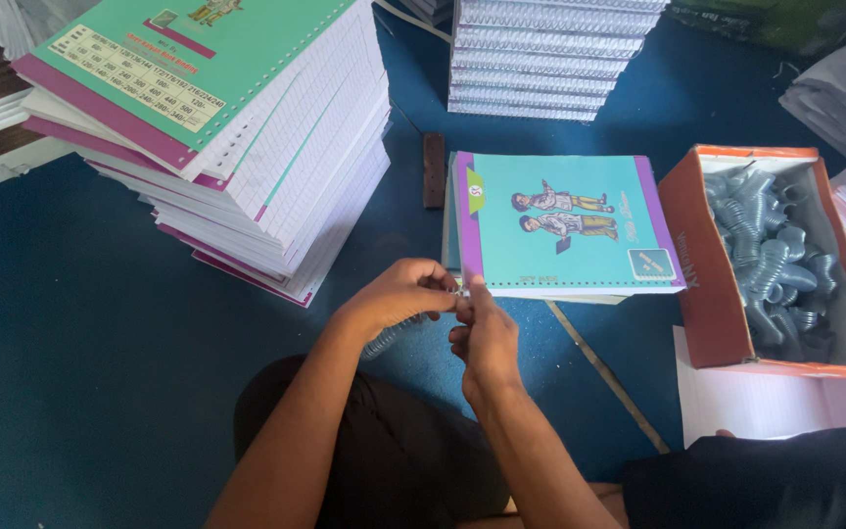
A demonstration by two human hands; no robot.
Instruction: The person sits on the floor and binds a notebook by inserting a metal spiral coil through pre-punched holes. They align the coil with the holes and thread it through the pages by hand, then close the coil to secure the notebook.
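A teal notebook [560,220] with a purple border and two cartoon figures lies on the blue surface in front of me. My left hand [399,294] pinches a silver spiral binding coil [394,336] at the notebook's near left corner. The coil trails down-left under that hand. My right hand [482,328] meets the left at the same corner, its thumb and fingers closed on the coil's end. Both hands touch each other there.
A tall leaning stack of unbound notebooks [237,127] stands at the left. An orange cardboard box [697,294] at the right holds several coils [771,255]. Another stack of bound notebooks [540,59] stands behind. A dark bar [433,168] and a thin rod [604,377] lie on the blue surface.
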